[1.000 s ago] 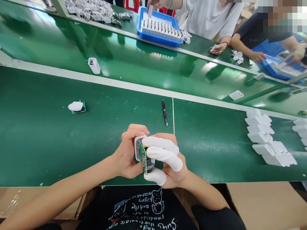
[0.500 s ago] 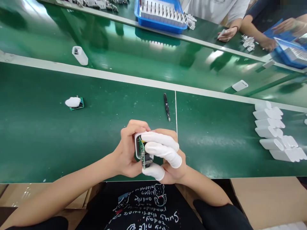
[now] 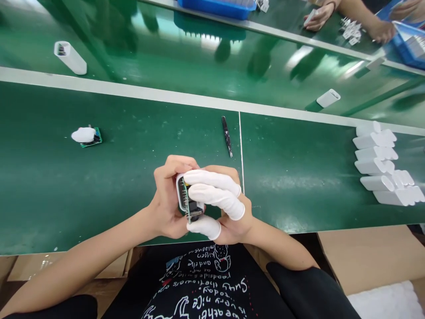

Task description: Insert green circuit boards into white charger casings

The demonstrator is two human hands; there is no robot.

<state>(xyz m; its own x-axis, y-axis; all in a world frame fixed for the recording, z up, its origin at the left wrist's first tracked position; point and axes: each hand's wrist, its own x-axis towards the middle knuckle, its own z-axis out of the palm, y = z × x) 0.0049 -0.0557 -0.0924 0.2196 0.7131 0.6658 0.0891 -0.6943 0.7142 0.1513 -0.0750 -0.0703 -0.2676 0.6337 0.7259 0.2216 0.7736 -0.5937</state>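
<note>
Left hand [image 3: 168, 201] is gripping a white case [image 3: 178, 192]; right hand [image 3: 229, 212], 3 digits wearing white covers [image 3: 215, 197], is pinching a green circuit board [image 3: 187, 204] at the case's mouth — apparently sitting partway in, near end sticking out, so insertion is looking unfinished. 1 more board [image 3: 94, 138] is lying uncased at left — white shells [image 3: 370, 167] are resting grouped at right.
</note>
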